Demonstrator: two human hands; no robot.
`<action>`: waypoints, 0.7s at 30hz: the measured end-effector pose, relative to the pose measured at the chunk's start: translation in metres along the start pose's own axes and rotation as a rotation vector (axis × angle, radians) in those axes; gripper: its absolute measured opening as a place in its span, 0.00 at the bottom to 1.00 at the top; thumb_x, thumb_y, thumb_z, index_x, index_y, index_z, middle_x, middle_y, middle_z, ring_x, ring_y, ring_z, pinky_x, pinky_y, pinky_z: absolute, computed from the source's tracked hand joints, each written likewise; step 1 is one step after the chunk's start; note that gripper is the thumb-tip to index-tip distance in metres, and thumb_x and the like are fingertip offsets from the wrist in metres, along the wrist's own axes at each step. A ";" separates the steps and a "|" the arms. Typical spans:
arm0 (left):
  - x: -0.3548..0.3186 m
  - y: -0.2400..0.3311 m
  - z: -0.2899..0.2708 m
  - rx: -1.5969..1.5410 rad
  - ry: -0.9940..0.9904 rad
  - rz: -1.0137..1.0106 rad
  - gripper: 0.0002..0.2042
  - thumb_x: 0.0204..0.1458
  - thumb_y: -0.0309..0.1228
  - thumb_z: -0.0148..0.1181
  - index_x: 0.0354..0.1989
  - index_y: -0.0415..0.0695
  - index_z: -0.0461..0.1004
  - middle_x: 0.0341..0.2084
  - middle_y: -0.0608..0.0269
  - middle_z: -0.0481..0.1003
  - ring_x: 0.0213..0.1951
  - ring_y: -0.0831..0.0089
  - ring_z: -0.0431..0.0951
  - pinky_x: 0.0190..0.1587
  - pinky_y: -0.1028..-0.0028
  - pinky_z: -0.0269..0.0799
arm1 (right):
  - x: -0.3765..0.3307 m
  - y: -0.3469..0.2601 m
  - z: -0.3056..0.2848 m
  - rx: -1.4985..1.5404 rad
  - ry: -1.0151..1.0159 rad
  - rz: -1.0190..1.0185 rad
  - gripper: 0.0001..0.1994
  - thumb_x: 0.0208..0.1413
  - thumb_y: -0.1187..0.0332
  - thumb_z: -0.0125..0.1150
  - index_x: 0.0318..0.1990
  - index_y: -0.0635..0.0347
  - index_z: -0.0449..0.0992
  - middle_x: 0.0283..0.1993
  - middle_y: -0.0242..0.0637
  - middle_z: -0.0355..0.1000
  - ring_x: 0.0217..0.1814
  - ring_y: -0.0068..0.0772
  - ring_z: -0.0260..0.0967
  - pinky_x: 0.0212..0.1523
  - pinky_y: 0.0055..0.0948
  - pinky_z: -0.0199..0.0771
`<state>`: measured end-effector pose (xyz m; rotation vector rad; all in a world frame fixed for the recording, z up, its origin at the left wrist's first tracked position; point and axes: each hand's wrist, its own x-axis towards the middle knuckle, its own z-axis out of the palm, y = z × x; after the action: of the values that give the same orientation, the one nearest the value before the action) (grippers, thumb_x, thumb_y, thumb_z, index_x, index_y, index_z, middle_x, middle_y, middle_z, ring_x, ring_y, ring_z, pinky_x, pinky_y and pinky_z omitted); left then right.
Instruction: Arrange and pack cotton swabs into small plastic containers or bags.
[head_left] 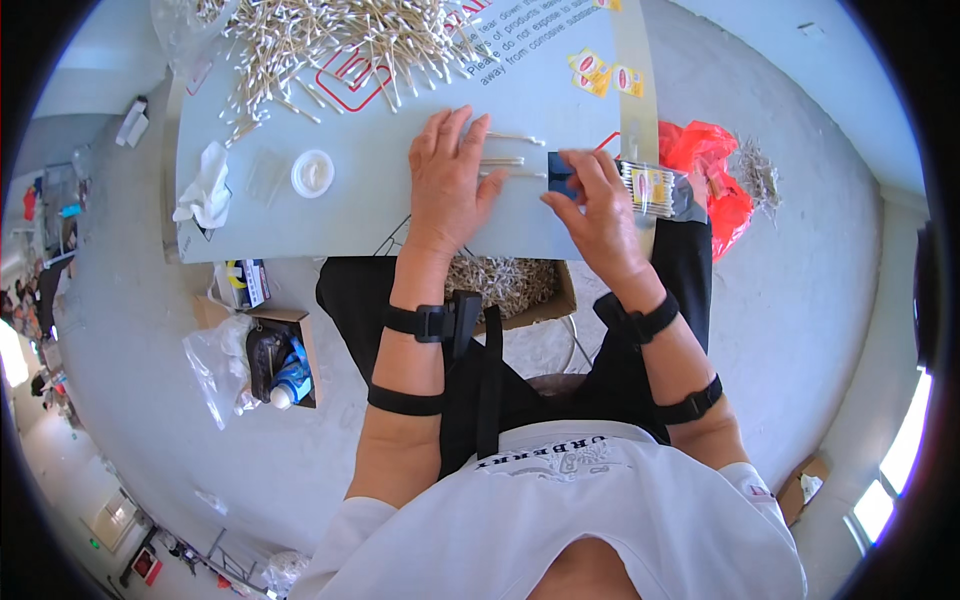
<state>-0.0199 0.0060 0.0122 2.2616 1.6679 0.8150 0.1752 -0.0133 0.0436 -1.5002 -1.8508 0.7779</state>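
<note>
My left hand (447, 180) lies flat on the table sheet, fingers stretched out and thumb apart. Beside its fingers are a few loose cotton swabs (505, 161), laid roughly parallel and pointing right. My right hand (603, 212) hovers over a small dark blue pad (558, 181), its fingers bent and the thumb apart from them; I see nothing held in it. To its right sits a clear pack of cotton swabs (648, 188) with a yellow and red label, at the table's right edge. A large heap of cotton swabs (340, 45) covers the far left.
Yellow labels (592, 72) lie at the far right. A round white container (312, 174) and a crumpled white tissue (207, 187) are on the left. A red plastic bag (735, 205) hangs beyond the right edge. Below the table stands a box of swabs (510, 285).
</note>
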 end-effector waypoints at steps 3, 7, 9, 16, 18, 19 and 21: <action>-0.005 0.009 0.006 0.136 -0.142 -0.022 0.33 0.50 0.40 0.62 0.64 0.42 0.61 0.66 0.55 0.56 0.68 0.58 0.53 0.69 0.52 0.42 | 0.014 0.004 0.016 -0.283 0.126 -0.220 0.24 0.45 0.74 0.67 0.52 0.66 0.69 0.47 0.47 0.66 0.45 0.49 0.69 0.46 0.40 0.73; -0.020 0.016 0.004 0.182 -0.233 -0.039 0.35 0.51 0.43 0.60 0.66 0.42 0.57 0.68 0.55 0.53 0.71 0.62 0.48 0.70 0.51 0.38 | 0.024 0.009 0.020 -0.045 -0.007 -0.111 0.22 0.43 0.75 0.67 0.49 0.67 0.71 0.48 0.48 0.66 0.45 0.49 0.69 0.45 0.39 0.73; -0.021 0.018 0.005 0.139 -0.208 -0.045 0.35 0.52 0.43 0.60 0.66 0.41 0.57 0.69 0.55 0.52 0.71 0.61 0.49 0.70 0.50 0.39 | 0.042 0.009 0.021 0.037 -0.010 -0.049 0.20 0.43 0.75 0.66 0.47 0.67 0.73 0.44 0.47 0.68 0.41 0.47 0.71 0.42 0.38 0.74; -0.019 0.018 0.006 0.116 -0.156 -0.034 0.36 0.50 0.44 0.61 0.65 0.38 0.57 0.68 0.52 0.53 0.70 0.58 0.51 0.69 0.49 0.39 | 0.133 0.005 0.054 -0.011 0.075 -0.096 0.18 0.46 0.62 0.65 0.41 0.68 0.76 0.40 0.47 0.73 0.39 0.49 0.73 0.41 0.42 0.74; -0.020 0.016 0.006 0.095 -0.157 -0.054 0.37 0.49 0.44 0.62 0.64 0.38 0.58 0.67 0.52 0.55 0.69 0.57 0.52 0.69 0.48 0.40 | 0.153 0.000 0.061 -0.283 0.159 -0.096 0.22 0.45 0.55 0.65 0.39 0.67 0.78 0.40 0.48 0.74 0.40 0.51 0.73 0.44 0.44 0.74; -0.020 0.016 0.005 0.096 -0.156 -0.056 0.37 0.49 0.44 0.62 0.64 0.38 0.58 0.67 0.52 0.55 0.69 0.57 0.52 0.69 0.48 0.40 | 0.162 -0.004 0.063 -0.282 0.158 -0.098 0.22 0.45 0.55 0.65 0.39 0.67 0.78 0.40 0.48 0.74 0.40 0.51 0.73 0.44 0.44 0.74; -0.019 0.018 0.003 0.104 -0.165 -0.050 0.37 0.49 0.44 0.63 0.64 0.37 0.58 0.66 0.51 0.56 0.69 0.57 0.52 0.68 0.48 0.42 | 0.177 -0.007 0.065 -0.431 0.021 0.072 0.22 0.43 0.52 0.66 0.39 0.61 0.78 0.40 0.47 0.75 0.47 0.47 0.73 0.46 0.38 0.73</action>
<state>-0.0079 -0.0174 0.0124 2.2745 1.7187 0.5262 0.0922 0.1553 0.0264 -1.8373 -2.0468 0.4043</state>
